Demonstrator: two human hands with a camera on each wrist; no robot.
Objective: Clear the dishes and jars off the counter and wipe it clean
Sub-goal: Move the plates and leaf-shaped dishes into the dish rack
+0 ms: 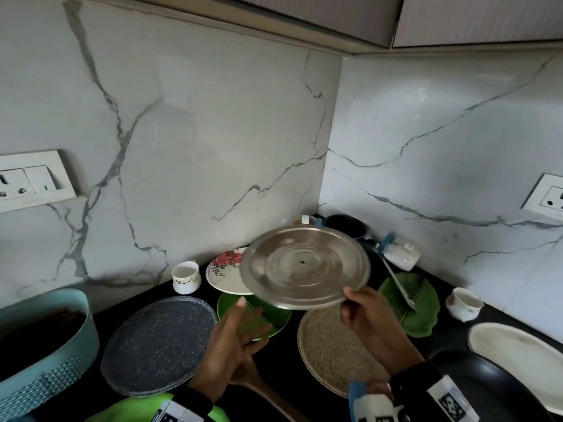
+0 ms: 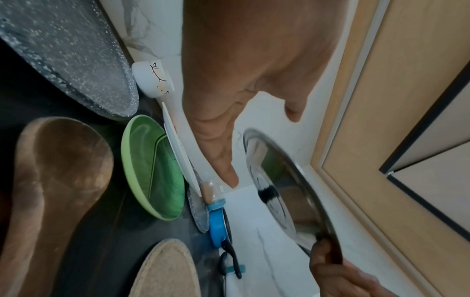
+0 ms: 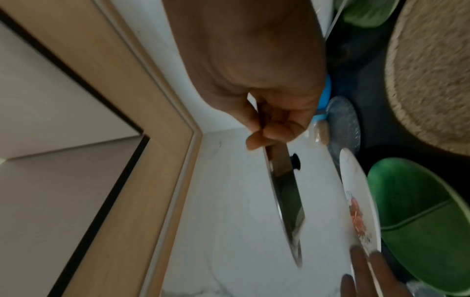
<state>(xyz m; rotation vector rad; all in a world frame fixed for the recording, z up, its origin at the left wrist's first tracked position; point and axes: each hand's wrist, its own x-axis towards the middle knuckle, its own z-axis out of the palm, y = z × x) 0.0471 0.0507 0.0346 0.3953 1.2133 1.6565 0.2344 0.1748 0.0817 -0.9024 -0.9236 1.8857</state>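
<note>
Steel lid (image 1: 304,266) tilted, pinched by right hand (image 1: 370,321)

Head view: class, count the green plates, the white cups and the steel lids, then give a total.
Green plates: 2, the round green plate and the leaf-shaped green plate
White cups: 2, the left cup and the right cup
Steel lids: 1, the steel lid
Total: 5

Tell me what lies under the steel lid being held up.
The right hand holds the steel lid in the air. Below it show parts of the floral plate, green plate and woven mat; their covered parts cannot be seen.
</note>
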